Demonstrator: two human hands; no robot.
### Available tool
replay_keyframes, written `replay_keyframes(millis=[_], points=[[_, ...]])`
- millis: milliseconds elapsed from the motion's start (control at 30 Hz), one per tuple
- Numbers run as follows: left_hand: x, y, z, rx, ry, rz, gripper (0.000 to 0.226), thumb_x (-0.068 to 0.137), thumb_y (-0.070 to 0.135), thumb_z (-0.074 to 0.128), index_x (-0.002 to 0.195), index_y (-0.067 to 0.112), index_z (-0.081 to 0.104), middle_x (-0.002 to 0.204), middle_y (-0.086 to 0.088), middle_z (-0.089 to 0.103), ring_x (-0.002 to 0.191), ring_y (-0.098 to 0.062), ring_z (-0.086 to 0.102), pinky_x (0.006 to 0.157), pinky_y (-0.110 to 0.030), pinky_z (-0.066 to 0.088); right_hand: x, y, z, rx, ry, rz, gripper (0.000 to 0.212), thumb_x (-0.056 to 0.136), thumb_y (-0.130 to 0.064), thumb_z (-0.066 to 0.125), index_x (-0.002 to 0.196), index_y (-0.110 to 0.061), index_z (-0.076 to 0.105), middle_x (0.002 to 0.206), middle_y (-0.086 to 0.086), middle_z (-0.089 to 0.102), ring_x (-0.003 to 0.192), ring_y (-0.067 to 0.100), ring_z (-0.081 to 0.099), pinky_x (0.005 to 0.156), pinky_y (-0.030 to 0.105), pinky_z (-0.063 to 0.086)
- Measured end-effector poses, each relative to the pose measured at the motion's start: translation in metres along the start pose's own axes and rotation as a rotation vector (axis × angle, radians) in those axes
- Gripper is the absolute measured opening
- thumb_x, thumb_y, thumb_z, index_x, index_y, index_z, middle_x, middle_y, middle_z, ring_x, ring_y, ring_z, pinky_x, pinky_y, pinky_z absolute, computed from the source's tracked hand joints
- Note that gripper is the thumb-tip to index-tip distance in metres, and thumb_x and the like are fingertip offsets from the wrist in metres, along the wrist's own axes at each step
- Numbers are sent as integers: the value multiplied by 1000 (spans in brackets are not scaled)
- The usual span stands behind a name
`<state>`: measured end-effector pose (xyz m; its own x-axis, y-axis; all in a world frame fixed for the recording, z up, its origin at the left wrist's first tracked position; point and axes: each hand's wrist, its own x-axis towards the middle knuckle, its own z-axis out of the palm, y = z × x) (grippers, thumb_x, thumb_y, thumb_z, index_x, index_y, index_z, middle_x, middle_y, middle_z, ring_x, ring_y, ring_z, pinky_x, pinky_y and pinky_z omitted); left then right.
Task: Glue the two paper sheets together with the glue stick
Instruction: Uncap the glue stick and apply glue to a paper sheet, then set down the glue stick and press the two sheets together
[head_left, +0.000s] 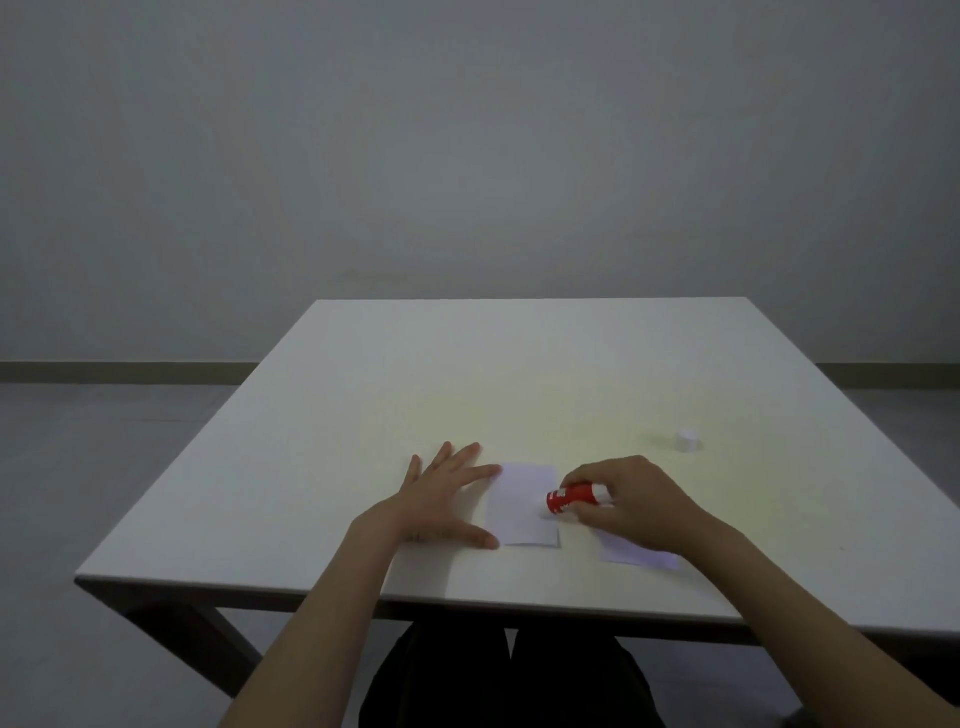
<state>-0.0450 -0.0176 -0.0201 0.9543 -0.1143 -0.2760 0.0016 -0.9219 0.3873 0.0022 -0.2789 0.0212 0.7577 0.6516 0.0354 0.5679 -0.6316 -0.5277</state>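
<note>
The left hand (441, 499) lies flat on the worktop (363, 395), its fingers (475, 472) spread apart and holding nothing, with the forefinger tip and thumb tip touching the left edge of a small white paper sheet (522, 506) to keep it from sliding. The right hand (631, 501) has its fingers clamped round the glue stick (571, 498), a red tube with a white end, held nearly flat with the glue end pointing left and pressed on or just above the right part of that sheet. The second paper sheet (641, 557) lies on the worktop under the right wrist, just right of the first, the two apart and not yet joined. The white cap (687, 440) stands beyond the right fingers, off to their right, so the stick is already uncapped. Judging from this, the gluing stroke is under way; whether glue already covers the sheet cannot be told. What is left is to finish spreading, lay the second sheet over the first and press them down. The tube carries small white markings on the red, too blurred to read.
</note>
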Motion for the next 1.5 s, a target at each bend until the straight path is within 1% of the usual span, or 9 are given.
replay_keyframes(millis=[200, 367, 467, 600, 800, 900, 1100, 1333, 1500], points=[[-2, 3, -1, 1, 0, 0, 97, 66, 63, 69, 146, 44, 16, 160, 10, -8, 146, -17, -19, 115, -52, -17, -7, 3, -17, -61, -124, -4, 21, 78, -33, 62, 97, -30, 71, 94, -11, 74, 84, 10, 65, 77, 37, 54], [-5, 8, -4, -42, -7, -19, 95, 68, 59, 70, 146, 41, 19, 161, 9, -6, 146, -17, -18, 114, -52, -18, -5, 8, -28, -76, 109, 64, 19, 84, -30, 64, 100, -24, 70, 94, -8, 73, 83, 11, 63, 73, 29, 51], [-9, 12, -7, -157, -5, -33, 88, 73, 54, 68, 146, 40, 20, 161, 10, 0, 147, -17, -15, 114, -52, -18, -4, 1, -28, 227, 209, 77, 15, 87, -27, 62, 100, -24, 70, 81, -15, 68, 69, 0, 60, 62, 8, 43], [-24, 21, -16, -464, 118, -38, 64, 80, 44, 67, 137, 45, 38, 154, 15, 27, 145, -9, 15, 119, -42, 8, -7, -17, -16, 949, 163, 171, 20, 94, -20, 52, 102, -13, 68, 57, -4, 49, 46, 12, 41, 49, 20, 37], [-42, 96, -25, -983, 333, 120, 18, 90, 33, 56, 97, 44, 68, 103, 27, 70, 103, 14, 59, 74, 2, 43, -5, -61, 13, 1518, -28, 162, 33, 91, -43, 45, 97, -18, 67, 62, -2, 45, 49, 13, 38, 52, 25, 37], [-43, 113, -23, -1188, 396, 182, 26, 82, 43, 58, 102, 33, 73, 124, 5, 67, 111, -5, 63, 89, -16, 48, -3, -73, 20, 1492, -126, 113, 49, 87, -61, 36, 118, -35, 64, 61, -4, 46, 52, 11, 41, 51, 23, 39], [-46, 110, -31, -1356, 372, 250, 39, 80, 35, 56, 113, 17, 64, 106, 1, 75, 98, -15, 69, 77, -23, 54, -8, -62, 3, 1463, -295, 104, 50, 86, -46, 41, 99, -1, 61, 55, 5, 53, 47, 16, 45, 49, 25, 44], [-43, 112, -37, -1348, 460, 277, 28, 77, 35, 58, 99, 22, 69, 98, 5, 77, 97, -15, 70, 86, -23, 53, -4, -66, 3, 1457, -154, 31, 43, 82, -43, 48, 83, -6, 69, 63, 11, 60, 51, 20, 54, 53, 28, 52], [-27, 99, -51, -1241, 543, 220, 10, 83, 24, 66, 91, 26, 71, 93, 7, 77, 94, -7, 70, 89, -25, 51, -5, -58, 3, 1161, -71, 119, 39, 98, -40, 34, 111, -15, 62, 77, 5, 68, 59, 20, 61, 58, 25, 50]])
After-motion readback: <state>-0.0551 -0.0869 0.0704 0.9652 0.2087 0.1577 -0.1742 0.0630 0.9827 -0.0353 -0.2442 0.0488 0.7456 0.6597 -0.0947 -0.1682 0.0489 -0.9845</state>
